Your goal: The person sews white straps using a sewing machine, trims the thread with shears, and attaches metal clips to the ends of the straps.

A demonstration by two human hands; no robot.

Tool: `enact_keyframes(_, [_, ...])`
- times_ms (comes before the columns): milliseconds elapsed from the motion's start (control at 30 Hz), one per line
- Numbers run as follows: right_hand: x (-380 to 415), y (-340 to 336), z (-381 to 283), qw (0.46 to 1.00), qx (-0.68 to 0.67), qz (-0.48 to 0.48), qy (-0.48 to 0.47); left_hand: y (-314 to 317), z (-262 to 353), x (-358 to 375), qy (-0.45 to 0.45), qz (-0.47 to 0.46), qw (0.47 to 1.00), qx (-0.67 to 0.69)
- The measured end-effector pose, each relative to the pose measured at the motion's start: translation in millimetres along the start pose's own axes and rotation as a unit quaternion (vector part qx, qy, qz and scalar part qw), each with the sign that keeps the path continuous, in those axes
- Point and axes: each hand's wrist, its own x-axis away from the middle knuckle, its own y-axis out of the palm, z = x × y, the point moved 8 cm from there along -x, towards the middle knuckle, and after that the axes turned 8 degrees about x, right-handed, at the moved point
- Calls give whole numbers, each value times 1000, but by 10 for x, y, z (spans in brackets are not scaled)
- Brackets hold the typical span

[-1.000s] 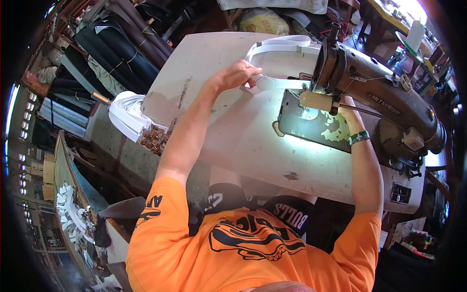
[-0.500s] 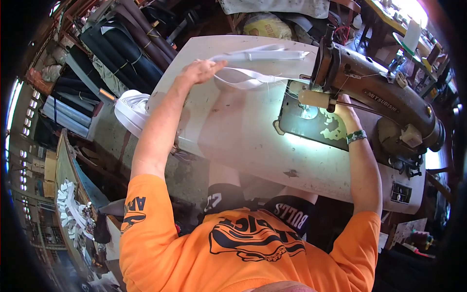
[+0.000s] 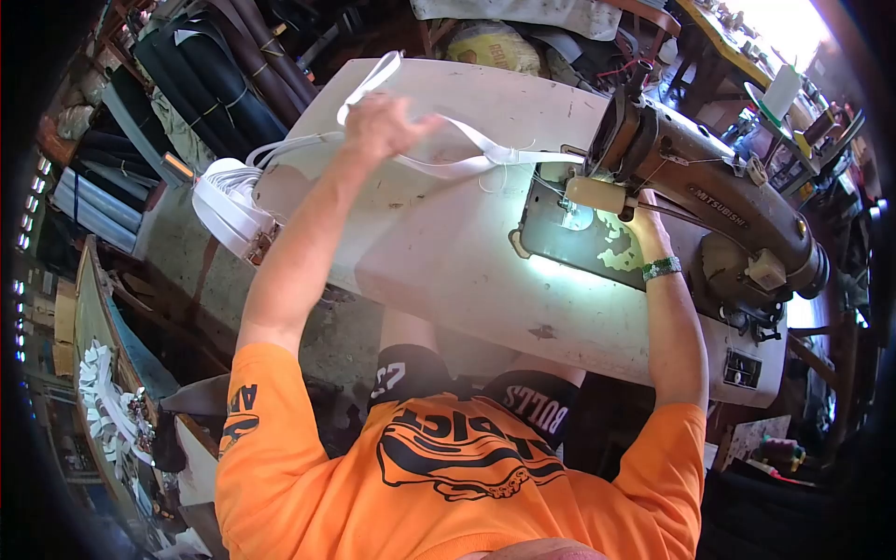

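A Mitsubishi sewing machine (image 3: 719, 201) stands on the right of a pale table (image 3: 448, 247), its lamp lighting the metal plate under the needle. White strap (image 3: 467, 166) runs from the needle area leftward along the table, with loose thread ends on it. My left hand (image 3: 385, 126) is over the strap near the table's far left, blurred by motion; whether it grips the strap is unclear. My right hand (image 3: 646, 224), with a beaded band at the wrist, is behind the machine head beside the plate, its fingers mostly hidden.
A thick coil of white strap (image 3: 227, 201) hangs at the table's left edge. Dark rolls of material (image 3: 210, 75) lean at the upper left. White scraps (image 3: 112, 401) lie on a bench at the lower left. A cluttered yellow-edged table (image 3: 723, 42) stands at the upper right.
The strap beyond my left hand has swung from lying toward the right into a raised loop at the far left, with a length now reaching the coil. My right hand stays beside the machine.
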Motion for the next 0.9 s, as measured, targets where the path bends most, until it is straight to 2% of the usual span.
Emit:
enact_keyframes(67, [21,31,117,1000,-3,8,3,203,719,157,226,-57,967,99])
enact_keyframes(133, [18,65,263,1000,-9,20,6,390,1159,313,291,-21,951,105])
enact_keyframes(200, [40,23,336,999,29,28,14,518,1328,243,295,-41,948,114])
enact_keyframes(233, [157,-166,130,996,81,27,24,588,1397,207,297,-52,946,118])
enact_keyframes(267, [277,-374,-102,990,133,24,34,630,1400,130,296,-60,937,177])
enact_keyframes(367, [816,-1055,-893,977,142,159,-31,692,1362,67,284,-60,932,216])
enact_keyframes(433, [1150,-1205,-1287,987,48,150,-11,635,1339,77,302,-14,918,256])
enact_keyframes(467, [1269,-1193,-1435,990,0,142,1,606,1321,102,308,6,910,277])
enact_keyframes(500, [1361,-1163,-1648,985,-16,163,-53,561,1313,128,309,16,902,301])
enact_keyframes(567, [1433,-1036,-1961,992,-44,112,-46,456,1330,135,317,35,884,341])
enact_keyframes(600, [1402,-996,-2100,993,-47,95,-45,390,1318,165,348,90,857,370])
enact_keyframes(667, [1251,-922,-2267,998,-39,47,-28,358,1252,175,310,56,845,432])
enact_keyframes(900, [790,-582,-2354,991,76,110,29,245,1165,282,276,-21,800,532])
